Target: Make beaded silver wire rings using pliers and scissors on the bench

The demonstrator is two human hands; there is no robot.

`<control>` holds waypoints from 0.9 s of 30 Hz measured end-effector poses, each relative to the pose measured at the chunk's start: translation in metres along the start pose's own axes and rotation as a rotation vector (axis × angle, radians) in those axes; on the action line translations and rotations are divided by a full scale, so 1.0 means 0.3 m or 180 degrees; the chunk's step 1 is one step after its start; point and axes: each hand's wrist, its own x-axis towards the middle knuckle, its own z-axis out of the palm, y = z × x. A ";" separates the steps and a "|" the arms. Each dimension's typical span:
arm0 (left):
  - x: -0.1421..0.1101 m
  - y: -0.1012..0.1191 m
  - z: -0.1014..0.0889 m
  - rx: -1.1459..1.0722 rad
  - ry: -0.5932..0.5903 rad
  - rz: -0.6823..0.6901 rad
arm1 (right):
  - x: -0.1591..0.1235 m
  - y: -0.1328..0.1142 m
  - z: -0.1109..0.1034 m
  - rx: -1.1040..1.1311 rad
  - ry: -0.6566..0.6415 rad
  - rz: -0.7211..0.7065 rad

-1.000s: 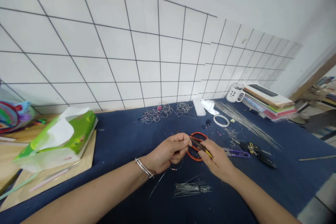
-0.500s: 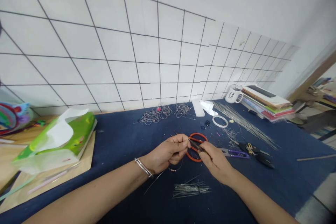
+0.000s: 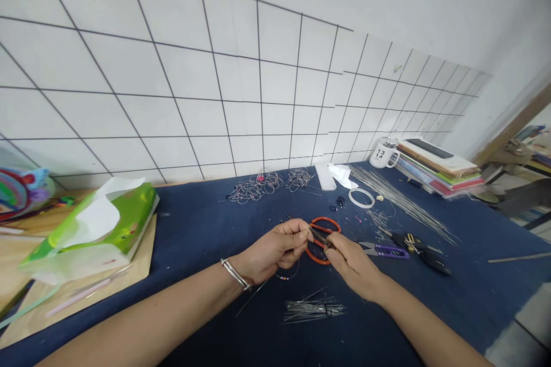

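Note:
My left hand (image 3: 286, 243), with a silver bangle at the wrist, pinches a thin wire. Below its fingers hangs a curved beaded wire (image 3: 283, 278) with a few small coloured beads. My right hand (image 3: 350, 261) is closed round slim dark pliers (image 3: 319, 236), whose tips meet the wire at my left fingertips. The grip of the pliers is mostly hidden in my palm. Behind both hands lie orange-handled scissors (image 3: 326, 220), partly covered. Nearer to me, a bundle of short wires (image 3: 312, 309) rests on the dark blue cloth (image 3: 193, 235).
Tangled wire loops (image 3: 258, 186) lie near the tiled wall. On the right are purple snips (image 3: 390, 252), black-handled pliers (image 3: 433, 258), long straight wires (image 3: 404, 203), a white ring (image 3: 361, 198), a mug (image 3: 383, 155) and stacked books (image 3: 439, 166). A green tissue pack (image 3: 138, 215) sits at left.
Both hands keep almost the same place and grip, with the plier tips still at the left fingertips. The view has shifted only very slightly.

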 end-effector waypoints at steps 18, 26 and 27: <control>-0.006 -0.042 0.043 -0.0640 0.0876 -0.0016 | 0.030 0.057 0.091 -0.2950 0.0777 -0.0215; 0.004 -0.049 0.029 -0.0781 0.1342 -0.0232 | 0.078 0.053 0.040 -0.3439 0.0372 -0.0715; 0.005 -0.050 0.025 -0.0788 0.1329 -0.0279 | 0.084 0.050 0.028 -0.3509 0.0284 -0.0765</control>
